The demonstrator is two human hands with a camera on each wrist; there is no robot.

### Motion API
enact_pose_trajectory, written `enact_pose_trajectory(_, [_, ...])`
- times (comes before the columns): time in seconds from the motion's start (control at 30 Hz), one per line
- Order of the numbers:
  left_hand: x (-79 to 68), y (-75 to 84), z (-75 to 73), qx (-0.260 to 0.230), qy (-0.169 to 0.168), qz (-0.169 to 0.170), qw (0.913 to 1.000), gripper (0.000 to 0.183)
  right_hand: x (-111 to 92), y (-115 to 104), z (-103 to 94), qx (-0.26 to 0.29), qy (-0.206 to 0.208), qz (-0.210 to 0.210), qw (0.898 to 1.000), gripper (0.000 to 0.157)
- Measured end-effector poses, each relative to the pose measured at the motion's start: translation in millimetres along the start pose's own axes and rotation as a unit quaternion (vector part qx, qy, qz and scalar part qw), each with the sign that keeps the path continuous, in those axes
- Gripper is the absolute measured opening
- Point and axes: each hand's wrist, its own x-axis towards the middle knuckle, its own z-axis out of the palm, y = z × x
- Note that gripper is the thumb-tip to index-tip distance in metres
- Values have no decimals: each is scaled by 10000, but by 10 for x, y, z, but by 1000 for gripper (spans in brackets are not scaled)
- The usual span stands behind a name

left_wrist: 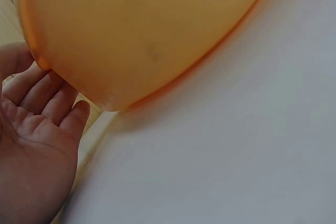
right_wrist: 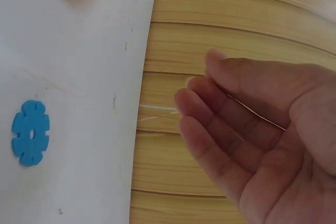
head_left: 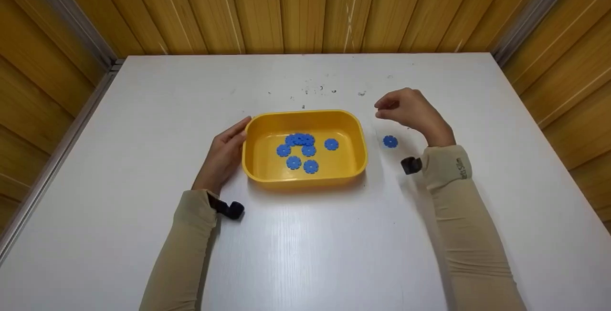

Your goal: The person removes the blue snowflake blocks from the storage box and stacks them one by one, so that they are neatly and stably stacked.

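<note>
A yellow plastic tub (head_left: 305, 183) stands on the white table, with several blue notched plastic discs (head_left: 310, 166) in it, some overlapping near its far side. My left hand (head_left: 224, 151) holds the tub's left end; in the left wrist view the thumb (left_wrist: 16, 59) meets the rim and the other fingers are partly hidden by the wall. To the right of the tub, my right hand (head_left: 413, 110) is raised above the table, fingers loosely bent and nothing between them. Below it a single blue disc (head_left: 390, 141) lies flat, seen also in the right wrist view (right_wrist: 30, 133).
Small dark marks (head_left: 321, 88) dot the white tabletop (head_left: 305, 253) behind the tub. Yellow wood-look panels (head_left: 305, 10) rise beyond the far edge and along both sides. Each wrist carries a small black camera (head_left: 411, 164).
</note>
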Motion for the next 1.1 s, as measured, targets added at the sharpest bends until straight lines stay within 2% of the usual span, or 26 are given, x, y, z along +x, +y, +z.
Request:
enact_pose_trajectory(0.27, [5, -2, 17, 155, 55, -105, 9998, 51, 87, -267, 66, -147, -198, -415, 9988, 31])
enact_pose_trajectory(0.5, [9, 1, 14, 205, 138, -156, 9996, 50, 198, -534, 170, -277, -633, -411, 9968, 31])
enact_pose_trajectory(0.67, [10, 12, 8, 329, 202, -175, 9991, 49, 296, -691, 303, -463, -912, -605, 9929, 32])
enact_pose_trajectory(0.77, [9, 12, 7, 148, 170, -148, 9996, 50, 342, -764, 400, -639, -1066, -739, 9895, 34])
enact_pose_trajectory(0.9, [8, 14, 2, -92, 141, -132, 9998, 51, 387, -843, 537, -693, -1286, -754, 9864, 34])
enact_pose_trajectory(1.1, [17, 5, 7, 8, 226, -149, 9996, 50, 452, -902, 716, -805, -1520, -796, 9819, 32])
